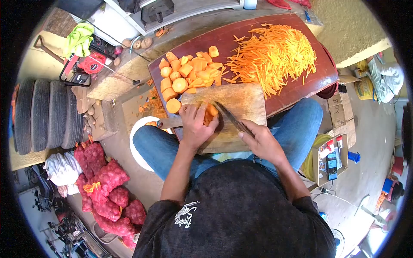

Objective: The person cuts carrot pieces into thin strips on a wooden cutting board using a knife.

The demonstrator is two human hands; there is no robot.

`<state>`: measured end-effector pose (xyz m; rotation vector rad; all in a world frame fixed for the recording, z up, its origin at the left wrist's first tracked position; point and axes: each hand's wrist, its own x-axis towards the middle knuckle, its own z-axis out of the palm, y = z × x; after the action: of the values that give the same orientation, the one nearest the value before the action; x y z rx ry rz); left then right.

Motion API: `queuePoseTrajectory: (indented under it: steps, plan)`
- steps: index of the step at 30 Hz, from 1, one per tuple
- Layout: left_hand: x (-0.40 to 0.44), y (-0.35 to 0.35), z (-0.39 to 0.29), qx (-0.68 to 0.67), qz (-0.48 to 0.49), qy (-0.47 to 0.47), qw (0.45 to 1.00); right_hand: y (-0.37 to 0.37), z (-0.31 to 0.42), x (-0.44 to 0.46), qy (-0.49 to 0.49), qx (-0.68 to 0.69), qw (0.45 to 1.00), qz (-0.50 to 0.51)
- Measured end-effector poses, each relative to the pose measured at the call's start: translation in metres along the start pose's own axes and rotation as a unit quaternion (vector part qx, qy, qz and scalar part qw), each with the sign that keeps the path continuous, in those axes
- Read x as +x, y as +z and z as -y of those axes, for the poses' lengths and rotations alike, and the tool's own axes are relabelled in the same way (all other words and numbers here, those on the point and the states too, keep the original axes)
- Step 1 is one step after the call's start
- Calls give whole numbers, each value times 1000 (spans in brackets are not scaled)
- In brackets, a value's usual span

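Note:
My left hand [196,124] presses a piece of carrot [211,112] against the wooden cutting board [247,101]. In my right hand [261,139] is the handle of a knife [230,116], its dark blade slanting up and left beside the carrot. Chunks of peeled carrot [180,85] lie behind the board on the left of the red table [292,103]. A large heap of carrot strips [275,53] covers the table's right part. Another blade [171,122] lies left of my left hand, partly hidden.
Below the table's left side stands a white basin [138,152], partly behind my leg. Red net sacks [109,176] lie on the floor at left, near several tires [38,116]. A box with a phone [331,165] stands at right.

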<state>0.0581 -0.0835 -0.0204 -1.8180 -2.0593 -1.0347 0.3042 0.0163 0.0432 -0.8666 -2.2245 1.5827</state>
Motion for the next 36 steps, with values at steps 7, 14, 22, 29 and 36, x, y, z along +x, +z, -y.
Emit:
queuePoseTrajectory:
  steps: [7,14,22,29,36]
  plan:
    - [8,-13,-14,-57,-27,12,998,-2,-2,-4,12,16,1000,-6]
    - [-18,13,-46,-39,100,7,994,-15,-3,-14,29,16,999,-20]
    - [-18,11,-44,-107,33,15,994,-17,-3,-24,20,6,1000,-21]
    - [-23,14,-46,-152,-14,55,987,-15,-1,-25,8,7,1000,-24]
    - [-22,15,-44,-183,-45,47,981,-15,1,-26,22,1,999,-24]
